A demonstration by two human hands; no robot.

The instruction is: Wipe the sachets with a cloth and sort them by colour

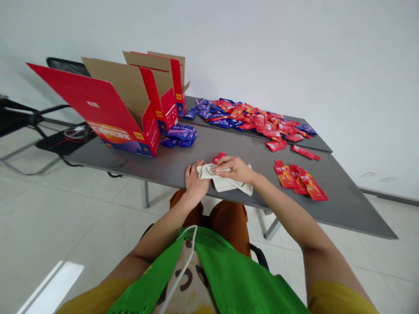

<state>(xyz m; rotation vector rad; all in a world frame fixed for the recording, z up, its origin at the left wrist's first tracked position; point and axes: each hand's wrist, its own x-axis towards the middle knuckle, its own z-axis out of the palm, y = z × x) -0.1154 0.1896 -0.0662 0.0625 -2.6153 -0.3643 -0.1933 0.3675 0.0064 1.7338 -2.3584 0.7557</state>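
Note:
At the near edge of the grey table, my right hand (236,169) pinches a folded white cloth (225,185) and presses it down. A red sachet (218,157) pokes out beyond the cloth; its lower part is covered. My left hand (197,181) lies palm down on the tabletop with fingers extended, touching the left end of the cloth. Whether anything is under that palm is hidden. Several red and orange sachets (301,179) lie overlapping to the right of my right hand. A small stack of purple sachets (180,135) lies ahead of my left hand.
Open red cartons (122,126) with raised flaps line the table's left side. A long heap of mixed red and purple sachets (252,117) covers the back. Single red sachets (305,152) lie in front of it. A black chair (62,141) holding a coiled cable stands left.

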